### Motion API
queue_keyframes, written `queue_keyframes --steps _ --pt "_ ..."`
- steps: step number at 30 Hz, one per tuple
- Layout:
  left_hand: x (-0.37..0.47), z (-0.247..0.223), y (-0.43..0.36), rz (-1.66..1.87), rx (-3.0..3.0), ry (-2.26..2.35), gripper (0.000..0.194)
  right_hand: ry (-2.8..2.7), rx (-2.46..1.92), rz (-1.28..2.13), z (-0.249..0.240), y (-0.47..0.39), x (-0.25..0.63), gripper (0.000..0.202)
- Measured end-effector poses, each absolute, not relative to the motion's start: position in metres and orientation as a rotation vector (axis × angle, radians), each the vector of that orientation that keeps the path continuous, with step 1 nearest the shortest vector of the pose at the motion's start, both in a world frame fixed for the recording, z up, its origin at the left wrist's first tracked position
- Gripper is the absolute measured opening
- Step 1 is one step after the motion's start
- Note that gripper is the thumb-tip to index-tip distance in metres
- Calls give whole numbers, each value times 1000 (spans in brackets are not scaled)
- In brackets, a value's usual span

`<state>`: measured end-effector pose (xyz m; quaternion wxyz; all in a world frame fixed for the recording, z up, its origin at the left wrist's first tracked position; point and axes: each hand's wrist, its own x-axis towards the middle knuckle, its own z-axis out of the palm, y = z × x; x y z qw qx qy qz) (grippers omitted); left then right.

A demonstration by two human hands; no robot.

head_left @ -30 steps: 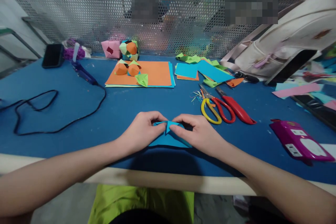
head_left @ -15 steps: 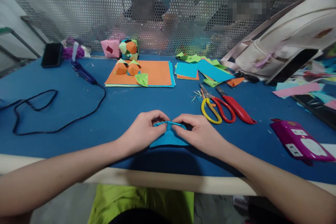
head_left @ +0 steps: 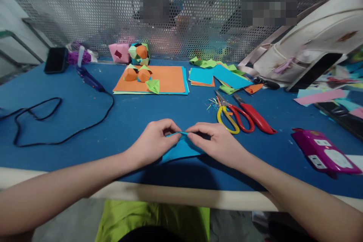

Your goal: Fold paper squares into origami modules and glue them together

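Observation:
A blue sheet of paper is held above the front part of the blue table, its top edge folded over. My left hand pinches that edge from the left between thumb and fingers. From the right, my right hand grips the same edge, its thumb close to the left thumb. The lower part of the paper hangs toward the table's front edge. Beyond my right hand lie scissors with one yellow and one red handle, beside a red-handled cutter.
Orange sheets with small folded paper pieces lie at the back. Blue paper and green scraps are right of them. A glue gun trails its black cable on the left. A purple power strip and a white bag stand right.
The folded flap at the middle of the blue paper's top edge has flattened out of sight, and the paper has tilted slightly. Both hands have barely moved.

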<state>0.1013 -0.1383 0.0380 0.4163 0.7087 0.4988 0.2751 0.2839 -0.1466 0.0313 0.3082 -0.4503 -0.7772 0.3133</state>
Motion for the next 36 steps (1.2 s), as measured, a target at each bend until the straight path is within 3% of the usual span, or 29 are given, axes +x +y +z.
queue_keyframes --steps 25,36 --pt "103 36 -138 649 1719 1237 9 -2084 -1315 933 31 -146 286 17" --pt "99 39 -134 525 1591 1227 22 -2057 -1297 1001 32 -143 288 19"
